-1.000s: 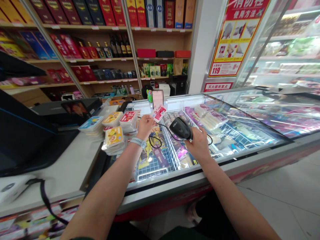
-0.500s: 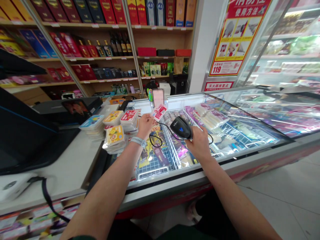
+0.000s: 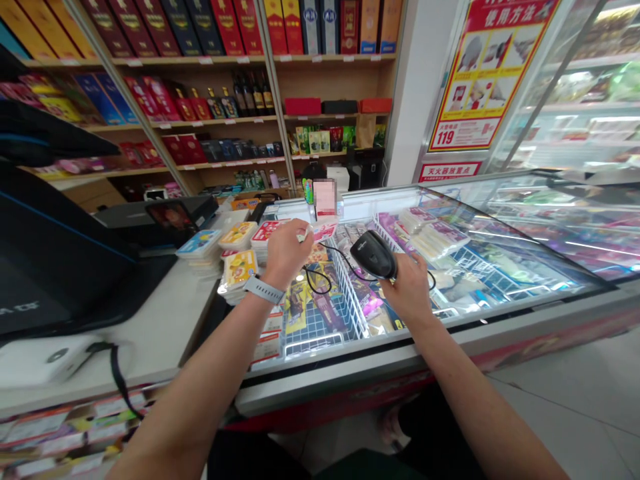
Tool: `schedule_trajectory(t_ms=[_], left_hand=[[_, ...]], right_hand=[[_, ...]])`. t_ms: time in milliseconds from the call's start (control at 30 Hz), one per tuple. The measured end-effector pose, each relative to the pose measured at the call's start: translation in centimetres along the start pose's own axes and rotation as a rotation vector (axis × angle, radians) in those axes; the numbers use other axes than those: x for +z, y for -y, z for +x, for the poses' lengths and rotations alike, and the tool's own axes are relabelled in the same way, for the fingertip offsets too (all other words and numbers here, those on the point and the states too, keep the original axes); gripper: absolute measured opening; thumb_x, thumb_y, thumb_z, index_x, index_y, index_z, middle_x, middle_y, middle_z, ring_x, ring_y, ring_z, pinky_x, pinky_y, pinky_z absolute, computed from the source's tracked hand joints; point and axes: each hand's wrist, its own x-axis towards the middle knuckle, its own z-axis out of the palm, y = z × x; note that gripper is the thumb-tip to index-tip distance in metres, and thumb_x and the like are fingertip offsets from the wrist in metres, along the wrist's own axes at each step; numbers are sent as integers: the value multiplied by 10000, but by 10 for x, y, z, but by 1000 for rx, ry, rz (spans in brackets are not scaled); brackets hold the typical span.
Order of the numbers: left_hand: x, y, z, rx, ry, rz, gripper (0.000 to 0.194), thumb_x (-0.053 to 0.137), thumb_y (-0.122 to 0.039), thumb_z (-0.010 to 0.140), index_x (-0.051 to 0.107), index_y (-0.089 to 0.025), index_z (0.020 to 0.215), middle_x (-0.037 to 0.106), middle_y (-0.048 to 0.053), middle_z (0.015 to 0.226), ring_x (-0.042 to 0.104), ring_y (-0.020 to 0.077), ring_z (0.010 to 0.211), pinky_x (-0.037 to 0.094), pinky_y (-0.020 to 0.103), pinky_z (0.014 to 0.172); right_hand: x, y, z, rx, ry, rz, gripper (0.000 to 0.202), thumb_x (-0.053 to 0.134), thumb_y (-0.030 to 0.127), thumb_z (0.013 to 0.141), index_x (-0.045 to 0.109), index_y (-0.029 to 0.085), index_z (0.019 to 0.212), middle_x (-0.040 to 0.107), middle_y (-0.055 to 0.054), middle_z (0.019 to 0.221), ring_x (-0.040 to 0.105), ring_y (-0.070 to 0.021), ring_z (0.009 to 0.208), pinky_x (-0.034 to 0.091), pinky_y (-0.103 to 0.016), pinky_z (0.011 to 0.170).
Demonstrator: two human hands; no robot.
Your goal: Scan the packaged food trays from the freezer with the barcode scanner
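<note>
My right hand point(image 3: 407, 287) is wrapped round the handle of a black barcode scanner point(image 3: 370, 252), its head pointing left. A thin black cable point(image 3: 323, 291) loops below and behind it. My left hand point(image 3: 287, 250), with a grey watch on the wrist, is closed on a red-and-white flat food pack point(image 3: 326, 231). The pack is tilted and partly hidden behind the fingers. Just left of this hand stand stacks of similar packs: yellow-lidded point(image 3: 241, 267), blue-lidded point(image 3: 199, 244) and red-lidded point(image 3: 263, 233).
Under the hands lies a glass-topped chest freezer point(image 3: 400, 343) with wire baskets point(image 3: 353, 307) of packaged goods. To the left is a counter point(image 3: 165, 333) with a black monitor point(image 3: 55, 253) and a white device point(image 3: 45, 360). Shelves point(image 3: 210, 120) of boxes and bottles stand behind.
My left hand has turned and come nearer, tilting the red-and-white pack flatter and covering more of it. The scanner's head has tipped slightly. My view has swung a little left.
</note>
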Motion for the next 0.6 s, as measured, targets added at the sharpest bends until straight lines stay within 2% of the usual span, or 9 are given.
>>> schedule_trajectory(t_ms=[67,133,233,300,400,600], left_hand=[[-30,-9,-8,217,-53,258,164,574,-266,809,672,-200,923,698,54,904,620,228,883,457,375,860],[-62,-13,-20,355,-125,432,203,556,-272,846,668,-199,999,690,66,948,605,233,916,451,372,860],[-102,-8,-45,439,-232,638,229,583,-276,847,669,-214,1050,683,83,968,587,260,959,425,403,885],[-118,1,-61,459,-240,727,237,595,-260,840,669,-235,1064,684,80,960,586,266,965,397,428,921],[-127,16,-79,446,-174,815,264,579,-236,844,662,-259,1093,689,73,946,593,263,951,355,459,960],[-119,30,-91,374,-70,877,215,486,-233,887,667,-260,998,679,86,986,585,293,1001,306,525,1014]], right_hand=[[-1,0,0,1,0,-2,244,543,184,777,532,180,1021,645,-65,882,599,-246,871,336,-437,1002],[-2,0,-1,3,1,0,238,546,190,777,533,180,1015,641,-65,879,596,-246,874,337,-437,1001],[-3,0,-1,5,-9,4,243,544,189,778,532,180,1020,641,-66,879,594,-246,874,336,-436,1004],[-3,0,-1,1,-14,0,251,541,189,778,530,180,1029,642,-66,875,593,-246,871,336,-436,1002],[-2,0,-1,-15,-9,-14,254,544,194,780,529,174,1033,639,-66,875,593,-245,872,331,-435,1009],[-5,-1,-1,-23,19,-29,252,544,188,782,536,164,1033,642,-71,891,587,-245,877,313,-447,1023]])
